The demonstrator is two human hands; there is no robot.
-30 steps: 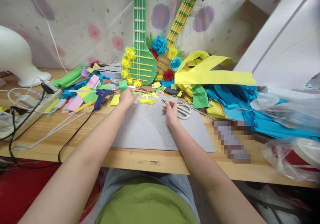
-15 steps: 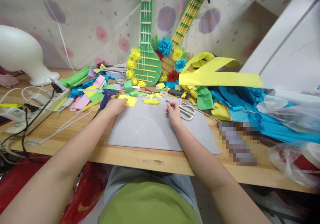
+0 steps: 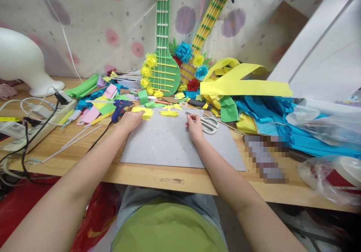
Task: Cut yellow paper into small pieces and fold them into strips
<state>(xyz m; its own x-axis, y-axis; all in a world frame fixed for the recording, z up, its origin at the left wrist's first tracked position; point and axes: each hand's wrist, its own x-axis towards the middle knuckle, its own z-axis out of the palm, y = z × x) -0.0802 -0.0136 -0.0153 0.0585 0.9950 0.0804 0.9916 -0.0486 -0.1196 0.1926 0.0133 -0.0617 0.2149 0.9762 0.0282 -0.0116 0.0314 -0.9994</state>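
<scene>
At the mat's upper left corner, my left hand (image 3: pixel 132 119) pinches the edge of a yellow crepe paper piece (image 3: pixel 147 113). To its right lies a small stack of narrow yellow paper pieces (image 3: pixel 169 113) on the grey cutting mat (image 3: pixel 163 143). My right hand (image 3: pixel 195 127) is closed round the blades of the scissors (image 3: pixel 210 125); their pale loop handles stick out to its right and a dark tip shows at its upper left. Just left of my left hand lies a blue glue gun (image 3: pixel 120 109).
A green paper instrument (image 3: pixel 166 75) with yellow flowers and a yellow one (image 3: pixel 204 26) lean at the back. Blue crepe paper (image 3: pixel 254 115) is heaped right. A power strip (image 3: pixel 42 126) with cables and a white foam head (image 3: pixel 24 60) stand left.
The view has shifted slightly. Both hands keep nearly the same places, the left on the yellow paper and the right at the scissors.
</scene>
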